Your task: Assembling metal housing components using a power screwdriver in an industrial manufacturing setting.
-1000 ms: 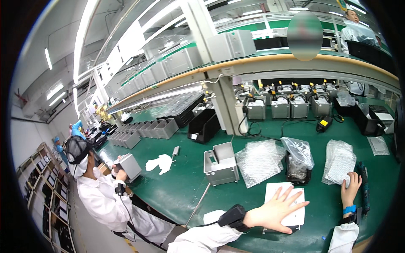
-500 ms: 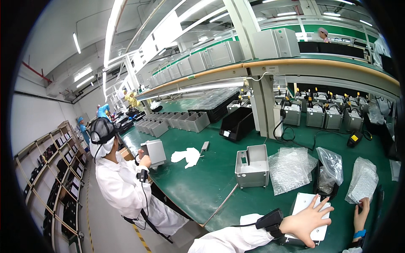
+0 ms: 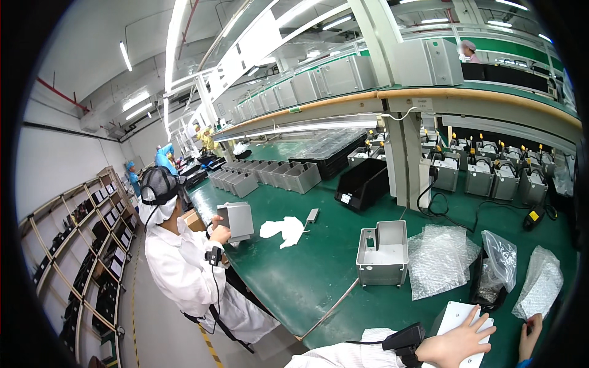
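Observation:
My left hand (image 3: 455,346) lies flat with its fingers apart on the pale top face of a grey metal box (image 3: 451,314), which the lower edge of the view partly cuts off. At the lower right, my right hand (image 3: 531,337) has its fingers bent together beside a stack of bubble wrap (image 3: 540,283). Something small and dark shows at those fingertips; I cannot make out what it is. Beyond my left hand lie more bubble wrap sheets (image 3: 438,264). A black bin (image 3: 489,300) with clear plastic bags in it stands between the two piles.
An open grey housing (image 3: 381,276) stands on the green table (image 3: 288,270). Farther off are a black bin (image 3: 362,184), rows of grey housings (image 3: 300,179) and wired units (image 3: 478,179). At the left a co-worker (image 3: 184,260) holds a grey housing (image 3: 239,222). A shelf (image 3: 478,95) crosses above.
The view has shifted, so the bench sits lower and farther right in it. My left hand stays on the box, its fingers less widely spread. My right hand remains beside the bubble wrap.

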Action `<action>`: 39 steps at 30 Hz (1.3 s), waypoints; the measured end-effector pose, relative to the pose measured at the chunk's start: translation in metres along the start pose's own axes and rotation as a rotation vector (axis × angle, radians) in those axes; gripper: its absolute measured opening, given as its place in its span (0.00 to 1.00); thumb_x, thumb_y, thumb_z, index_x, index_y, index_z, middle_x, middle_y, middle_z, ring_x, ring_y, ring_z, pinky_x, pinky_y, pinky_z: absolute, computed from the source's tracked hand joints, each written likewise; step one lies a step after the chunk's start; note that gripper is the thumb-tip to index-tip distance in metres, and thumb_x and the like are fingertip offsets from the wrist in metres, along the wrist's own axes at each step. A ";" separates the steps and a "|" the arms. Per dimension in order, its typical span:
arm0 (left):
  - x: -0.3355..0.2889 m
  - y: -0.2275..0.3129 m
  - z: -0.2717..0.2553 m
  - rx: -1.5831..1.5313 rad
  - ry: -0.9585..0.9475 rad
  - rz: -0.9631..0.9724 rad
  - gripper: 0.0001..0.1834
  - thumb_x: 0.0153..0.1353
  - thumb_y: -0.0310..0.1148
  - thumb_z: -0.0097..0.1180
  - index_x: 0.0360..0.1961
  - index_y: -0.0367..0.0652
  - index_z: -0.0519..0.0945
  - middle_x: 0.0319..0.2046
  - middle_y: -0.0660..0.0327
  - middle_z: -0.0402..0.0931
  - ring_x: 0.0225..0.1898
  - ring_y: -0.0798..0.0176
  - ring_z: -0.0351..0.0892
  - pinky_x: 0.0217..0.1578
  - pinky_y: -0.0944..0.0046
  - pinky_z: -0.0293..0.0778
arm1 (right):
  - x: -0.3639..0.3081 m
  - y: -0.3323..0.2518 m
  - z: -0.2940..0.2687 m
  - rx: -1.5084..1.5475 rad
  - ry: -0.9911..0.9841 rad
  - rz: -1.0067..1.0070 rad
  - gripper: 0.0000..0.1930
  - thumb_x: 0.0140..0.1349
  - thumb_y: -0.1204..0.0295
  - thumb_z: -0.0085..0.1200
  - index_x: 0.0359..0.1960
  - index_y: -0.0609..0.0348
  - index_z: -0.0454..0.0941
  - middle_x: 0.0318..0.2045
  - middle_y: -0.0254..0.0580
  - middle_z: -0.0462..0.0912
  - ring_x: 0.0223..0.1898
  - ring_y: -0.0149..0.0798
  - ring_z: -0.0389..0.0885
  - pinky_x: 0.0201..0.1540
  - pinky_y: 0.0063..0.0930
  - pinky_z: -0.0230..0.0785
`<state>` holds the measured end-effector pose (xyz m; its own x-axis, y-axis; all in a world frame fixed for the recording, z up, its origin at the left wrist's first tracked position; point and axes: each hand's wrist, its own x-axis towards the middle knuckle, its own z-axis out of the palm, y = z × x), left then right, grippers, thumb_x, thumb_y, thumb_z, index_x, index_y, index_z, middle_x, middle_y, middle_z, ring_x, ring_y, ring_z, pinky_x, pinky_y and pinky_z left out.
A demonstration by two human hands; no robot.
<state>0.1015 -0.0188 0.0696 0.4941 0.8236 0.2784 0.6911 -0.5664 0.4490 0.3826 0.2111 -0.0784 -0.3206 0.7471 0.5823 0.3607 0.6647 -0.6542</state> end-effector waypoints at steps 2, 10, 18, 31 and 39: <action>0.000 0.000 0.000 -0.002 -0.002 0.006 0.34 0.37 0.52 0.53 0.43 0.37 0.71 0.56 0.36 0.56 0.62 0.27 0.45 0.56 0.25 0.26 | 0.000 0.003 -0.004 -0.030 -0.053 -0.021 0.12 0.48 0.87 0.47 0.34 0.63 0.63 0.31 0.40 0.62 0.33 0.35 0.63 0.38 0.25 0.59; 0.001 -0.001 0.000 -0.020 0.023 0.021 0.33 0.38 0.52 0.53 0.42 0.36 0.71 0.56 0.35 0.56 0.61 0.27 0.45 0.56 0.25 0.26 | 0.020 -0.054 -0.023 -0.154 -0.325 0.163 0.12 0.56 0.74 0.53 0.39 0.69 0.71 0.40 0.52 0.75 0.40 0.40 0.76 0.44 0.32 0.69; 0.002 0.008 -0.011 0.171 0.088 0.064 0.36 0.35 0.64 0.57 0.44 0.53 0.75 0.56 0.46 0.61 0.55 0.31 0.56 0.50 0.23 0.41 | 0.002 0.013 -0.009 -0.050 0.031 -0.049 0.07 0.55 0.84 0.48 0.33 0.64 0.65 0.30 0.39 0.65 0.33 0.35 0.65 0.38 0.23 0.59; -0.002 0.004 -0.007 -0.076 0.046 0.013 0.36 0.37 0.56 0.53 0.40 0.34 0.72 0.54 0.33 0.58 0.61 0.26 0.46 0.57 0.27 0.25 | 0.009 -0.033 -0.006 -0.037 0.033 -0.010 0.05 0.54 0.84 0.46 0.27 0.62 0.64 0.26 0.35 0.61 0.25 0.28 0.61 0.28 0.19 0.55; -0.002 0.006 -0.011 -0.081 0.044 0.016 0.38 0.39 0.59 0.52 0.41 0.34 0.72 0.53 0.33 0.59 0.60 0.25 0.46 0.57 0.27 0.25 | 0.004 -0.015 -0.008 -0.130 -0.020 0.023 0.06 0.52 0.83 0.49 0.26 0.61 0.65 0.24 0.34 0.62 0.22 0.27 0.58 0.25 0.21 0.52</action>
<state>0.0985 -0.0235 0.0808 0.4799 0.8162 0.3218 0.6379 -0.5765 0.5106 0.3828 0.2038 -0.0620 -0.3274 0.7629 0.5575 0.4782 0.6427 -0.5986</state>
